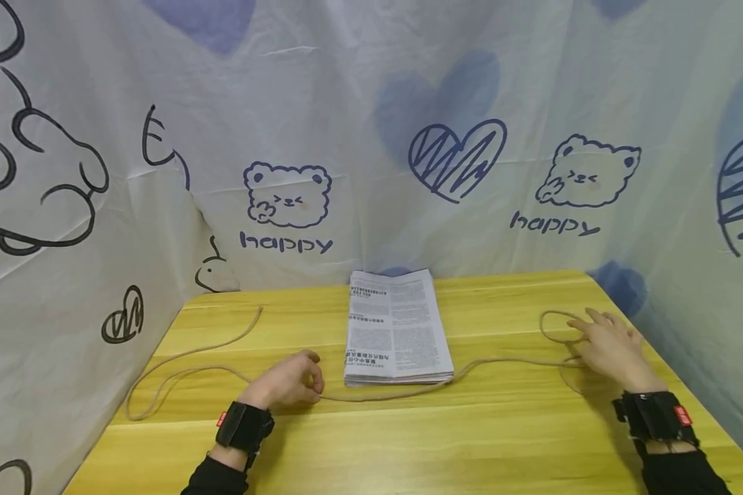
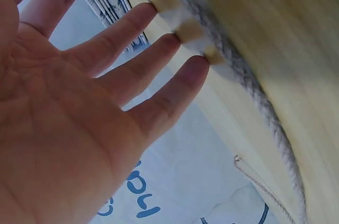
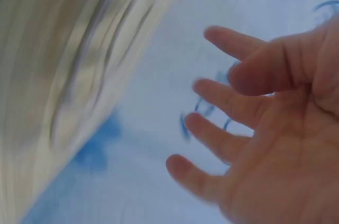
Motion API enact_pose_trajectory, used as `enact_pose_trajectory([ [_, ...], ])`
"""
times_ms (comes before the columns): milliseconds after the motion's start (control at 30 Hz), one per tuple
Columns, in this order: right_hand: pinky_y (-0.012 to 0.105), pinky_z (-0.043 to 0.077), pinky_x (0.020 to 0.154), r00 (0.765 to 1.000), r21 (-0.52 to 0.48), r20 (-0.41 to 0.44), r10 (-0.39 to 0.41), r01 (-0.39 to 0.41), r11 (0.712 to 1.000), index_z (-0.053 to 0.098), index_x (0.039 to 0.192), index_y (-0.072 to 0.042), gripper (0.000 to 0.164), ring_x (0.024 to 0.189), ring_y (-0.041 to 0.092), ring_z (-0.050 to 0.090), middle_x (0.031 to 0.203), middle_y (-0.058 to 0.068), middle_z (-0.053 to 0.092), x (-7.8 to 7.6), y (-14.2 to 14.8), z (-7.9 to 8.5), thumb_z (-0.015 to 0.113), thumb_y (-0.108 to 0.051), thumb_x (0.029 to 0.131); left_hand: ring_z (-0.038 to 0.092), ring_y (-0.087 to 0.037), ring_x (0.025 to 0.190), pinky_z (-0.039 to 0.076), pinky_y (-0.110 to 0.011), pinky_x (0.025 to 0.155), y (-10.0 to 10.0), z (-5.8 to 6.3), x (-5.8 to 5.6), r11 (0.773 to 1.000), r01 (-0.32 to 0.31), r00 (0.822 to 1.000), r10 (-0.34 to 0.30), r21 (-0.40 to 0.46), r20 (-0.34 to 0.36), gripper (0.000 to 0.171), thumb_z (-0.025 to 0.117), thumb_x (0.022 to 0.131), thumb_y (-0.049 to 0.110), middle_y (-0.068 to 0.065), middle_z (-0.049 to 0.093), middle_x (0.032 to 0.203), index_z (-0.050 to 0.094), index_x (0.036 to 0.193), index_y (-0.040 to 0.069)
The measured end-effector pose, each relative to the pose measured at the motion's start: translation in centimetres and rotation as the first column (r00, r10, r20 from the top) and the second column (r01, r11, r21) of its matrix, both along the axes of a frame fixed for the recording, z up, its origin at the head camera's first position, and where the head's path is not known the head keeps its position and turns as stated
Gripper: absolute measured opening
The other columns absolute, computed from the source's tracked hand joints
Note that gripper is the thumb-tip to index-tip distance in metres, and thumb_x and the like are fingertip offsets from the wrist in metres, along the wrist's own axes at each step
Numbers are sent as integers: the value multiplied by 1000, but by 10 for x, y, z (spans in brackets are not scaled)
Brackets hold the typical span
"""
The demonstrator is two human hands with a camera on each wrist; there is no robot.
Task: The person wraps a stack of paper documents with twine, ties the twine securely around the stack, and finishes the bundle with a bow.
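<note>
The work looks to be at an early stage: the rope (image 2: 254, 90) lies stretched across the desk (image 1: 439, 447), running past the near edge of the papers (image 1: 399, 326), with no turn around them and no knot to be seen; any wrapping or tying is, by that, not yet done. The left hand (image 1: 287, 381) is over the rope with its fingers apart and no visible grip; the right hand (image 1: 613, 347), beside the rope's looped end, has its fingers spread, holding nothing. The papers bear Chinese headlines and columns, mostly too small to read. The cloth (image 1: 359, 103) behind says "happy" twice, under bear drawings. Red tags (image 1: 682, 415) on the wristbands (image 1: 244, 426) are illegible.
</note>
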State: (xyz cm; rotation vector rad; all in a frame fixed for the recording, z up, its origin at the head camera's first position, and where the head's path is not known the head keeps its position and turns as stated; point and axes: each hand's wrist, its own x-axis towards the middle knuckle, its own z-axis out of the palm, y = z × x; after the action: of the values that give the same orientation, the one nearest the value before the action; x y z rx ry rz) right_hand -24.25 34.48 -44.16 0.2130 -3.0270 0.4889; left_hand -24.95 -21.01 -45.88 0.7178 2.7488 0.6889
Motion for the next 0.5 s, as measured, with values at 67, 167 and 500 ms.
enact_pose_trajectory([
  [67,72,25,101,996,-44,-42,79,-81,996,53,133,7,40,128,60,31,140,39,38,0,-14,1,40,0,97,54,-43,123,47,-51,97,-1,-2,-1,1000,0,1000,0,-3,-8,17,79,81,7,-26,50,139,68,72,17],
  [167,61,40,98,981,-111,-49,187,-191,975,57,130,7,34,122,53,47,132,33,53,-1,-42,-1,50,-4,99,55,-41,121,48,-50,96,-1,-3,-3,1000,-8,1000,8,-6,-18,16,79,81,7,-24,52,138,69,73,18],
  [500,47,51,86,933,-121,22,360,-354,927,61,128,-1,38,106,33,58,117,18,55,-1,-116,-30,68,-4,90,56,-13,81,49,-34,73,3,-3,-5,1000,-17,998,18,12,-63,12,78,80,4,2,65,87,73,76,13],
])
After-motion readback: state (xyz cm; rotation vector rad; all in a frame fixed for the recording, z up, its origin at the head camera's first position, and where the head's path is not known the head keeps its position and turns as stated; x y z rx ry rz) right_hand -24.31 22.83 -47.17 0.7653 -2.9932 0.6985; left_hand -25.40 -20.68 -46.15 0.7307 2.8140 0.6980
